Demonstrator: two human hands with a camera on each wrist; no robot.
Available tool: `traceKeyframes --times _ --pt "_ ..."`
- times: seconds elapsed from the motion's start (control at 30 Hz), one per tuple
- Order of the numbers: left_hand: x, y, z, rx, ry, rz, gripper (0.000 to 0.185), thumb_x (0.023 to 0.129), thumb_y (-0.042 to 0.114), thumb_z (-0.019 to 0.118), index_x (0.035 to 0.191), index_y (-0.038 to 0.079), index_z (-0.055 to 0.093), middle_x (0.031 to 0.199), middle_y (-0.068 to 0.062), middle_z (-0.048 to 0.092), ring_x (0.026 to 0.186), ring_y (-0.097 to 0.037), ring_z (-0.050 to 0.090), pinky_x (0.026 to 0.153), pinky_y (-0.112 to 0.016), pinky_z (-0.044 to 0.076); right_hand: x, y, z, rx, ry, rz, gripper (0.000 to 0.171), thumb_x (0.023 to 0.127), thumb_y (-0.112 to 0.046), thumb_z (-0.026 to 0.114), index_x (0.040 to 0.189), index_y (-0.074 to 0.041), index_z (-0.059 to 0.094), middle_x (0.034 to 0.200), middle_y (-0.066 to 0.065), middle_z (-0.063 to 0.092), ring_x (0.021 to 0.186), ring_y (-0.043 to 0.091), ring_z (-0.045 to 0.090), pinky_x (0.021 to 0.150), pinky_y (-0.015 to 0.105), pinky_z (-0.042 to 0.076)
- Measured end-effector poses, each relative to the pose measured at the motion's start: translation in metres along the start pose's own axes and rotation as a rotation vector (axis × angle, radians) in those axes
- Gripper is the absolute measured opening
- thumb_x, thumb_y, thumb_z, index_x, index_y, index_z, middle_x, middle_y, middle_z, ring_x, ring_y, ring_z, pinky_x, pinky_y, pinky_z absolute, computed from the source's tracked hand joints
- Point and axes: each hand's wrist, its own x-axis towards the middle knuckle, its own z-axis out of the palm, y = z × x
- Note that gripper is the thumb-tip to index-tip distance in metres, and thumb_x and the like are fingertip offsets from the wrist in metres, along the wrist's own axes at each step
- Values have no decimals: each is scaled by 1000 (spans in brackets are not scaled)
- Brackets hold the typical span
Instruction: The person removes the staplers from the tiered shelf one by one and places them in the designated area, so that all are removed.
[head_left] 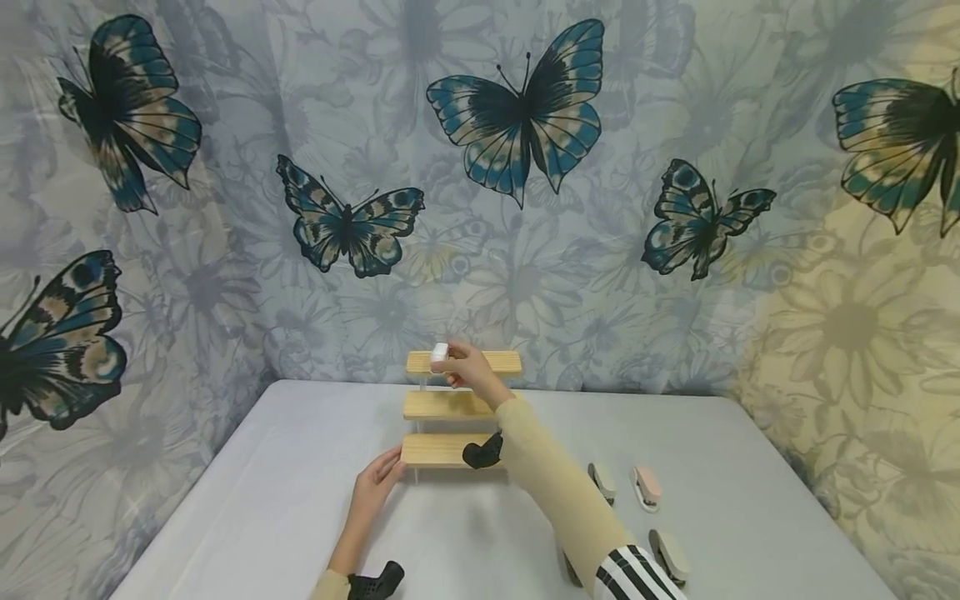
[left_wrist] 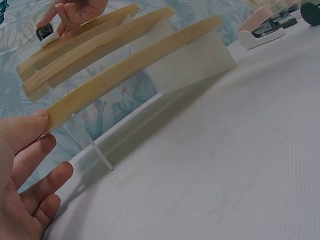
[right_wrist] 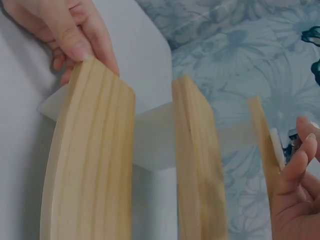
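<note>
Currently, a small white stapler (head_left: 439, 353) is pinched by the right hand (head_left: 468, 371) at the left part of the top step (head_left: 495, 362) of a three-step wooden rack (head_left: 442, 406). Its long axis appears to run front to back across the step, with an open end seen facing outward in the left wrist view; which end points forward cannot be told. The fingers (right_wrist: 295, 165) of that hand are curled together around the stapler. The left end of the bottom step (head_left: 435, 450) is touched by the left hand (head_left: 377, 483), whose fingers (left_wrist: 35, 167) are held nearly straight and slightly apart, with only the thumb tip against the wood. The rack stands at the far middle of the white surface (head_left: 262, 500), its steps running left to right. Three more staplers are seen lying on the surface to the right, among them a pink stapler (head_left: 647, 487).
</note>
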Motion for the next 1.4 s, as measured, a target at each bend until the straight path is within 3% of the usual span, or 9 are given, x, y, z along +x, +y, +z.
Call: traceKeyframes --times 0.17,0.33,0.57,0.7,0.9,1.4 --pt "-1 -1 1 12 -6 7 43 74 33 53 108 7 47 107 -8 47 93 -16 46 75 -24 40 -13 -1 -9 -11 -52 26 64 67 -14 63 121 -8 30 109 8 44 44 11 44 43 25 43" --pt "1 -1 1 26 -10 7 44 74 35 52 109 9 47 107 -6 47 93 -13 46 75 -23 39 -22 -1 -18 15 -53 40 69 64 -13 65 122 -8 28 119 7 34 43 11 43 41 22 42" --pt "4 0 0 21 -2 4 40 74 34 52 107 12 48 106 -3 48 91 -12 47 75 -22 40 -32 -1 -28 38 -48 52 65 63 -6 65 119 -12 34 117 6 36 43 13 44 38 22 41" --pt "1 1 -1 33 1 32 41 75 32 51 108 9 47 107 -7 47 92 -15 47 75 -24 40 -39 1 -31 25 -45 60 66 62 -6 66 119 -11 33 118 7 33 44 13 46 39 22 42" --pt "2 0 -1 23 1 21 42 74 33 53 107 10 48 106 -5 48 93 -13 46 75 -22 39 -49 0 -36 21 -59 60 66 64 -6 65 120 -8 31 121 9 30 45 13 45 41 22 41" --pt "1 0 0 43 16 -20 42 72 37 53 106 14 49 105 -2 49 90 -10 47 74 -21 40 -112 1 -64 -5 -90 62 66 65 -12 64 122 -10 29 124 10 23 46 14 43 42 25 38"
